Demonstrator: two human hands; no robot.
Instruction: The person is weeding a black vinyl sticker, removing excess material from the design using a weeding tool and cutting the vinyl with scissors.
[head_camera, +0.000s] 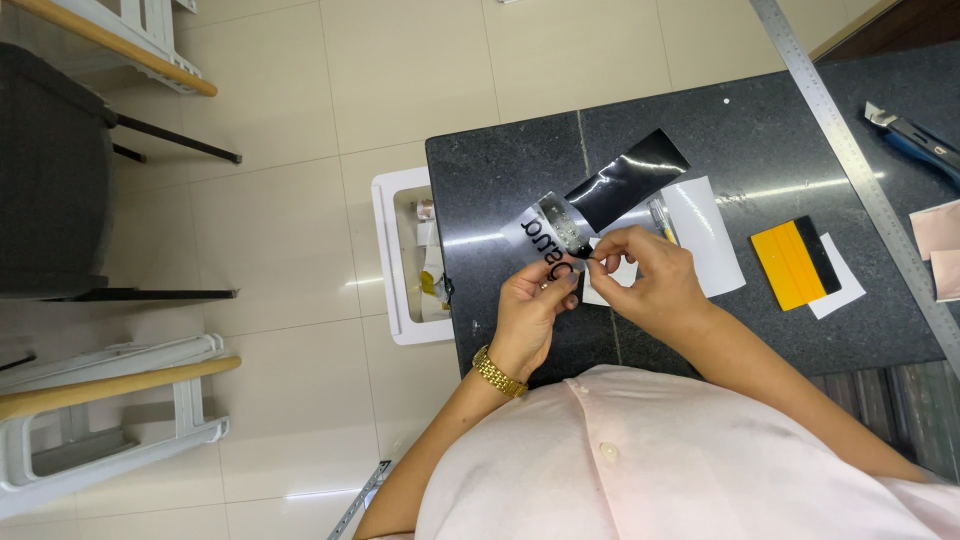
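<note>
Two hands meet over the bench (500, 330) edge. At 9 o'clock of the work, the left hand (530, 305) pinches a clear strip (548, 235) carrying black cut letters. The right hand (650, 280) closes fingertips on a thin tool at the strip's near end. Some letters stand weeded; glossy black vinyl (628, 178) remains attached toward 1 o'clock. A yellow squeegee (795, 262) lies unused at 3 o'clock.
</note>
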